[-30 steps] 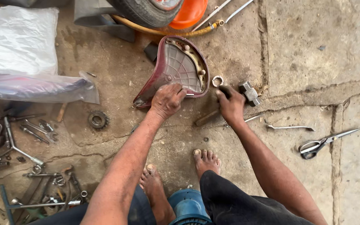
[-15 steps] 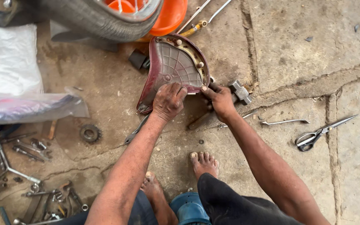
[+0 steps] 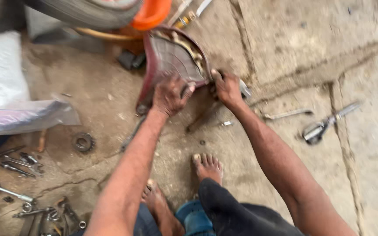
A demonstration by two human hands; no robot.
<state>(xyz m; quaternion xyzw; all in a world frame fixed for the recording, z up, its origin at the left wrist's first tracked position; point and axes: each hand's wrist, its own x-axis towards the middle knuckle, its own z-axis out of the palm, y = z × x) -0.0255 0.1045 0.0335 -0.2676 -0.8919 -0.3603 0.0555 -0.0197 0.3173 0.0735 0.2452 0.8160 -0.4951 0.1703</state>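
Our left hand point(image 3: 170, 94) lies palm down on the lower edge of the dark red seat point(image 3: 171, 57), fingers curled over its rim, gripping it. Our right hand point(image 3: 226, 87) is closed on the seat's right edge, thumb up against the rim. The hands are close together, a small gap between them, both on the seat. Half a second ago the right hand was lower and a bit off the seat, near the metal fitting on the ground; now it's up on the rim. The left hand stays in about the same place on the seat.

The seat stands on the concrete floor point(image 3: 285, 43), tipped on its edge, ribbed underside facing us, just in front of the tyre point(image 3: 82, 13) and the orange tub point(image 3: 154, 13). It's in the same place, though the view has swung closer and is blurred.

Our bare feet point(image 3: 206, 166) are below the hands. Right of us a thin spanner point(image 3: 287, 114) and then scissors point(image 3: 324, 126) lie on the floor, well apart from the seat. To the left are a small cog point(image 3: 83, 142), a plastic bag point(image 3: 5, 87) and scattered wrenches point(image 3: 16, 164).
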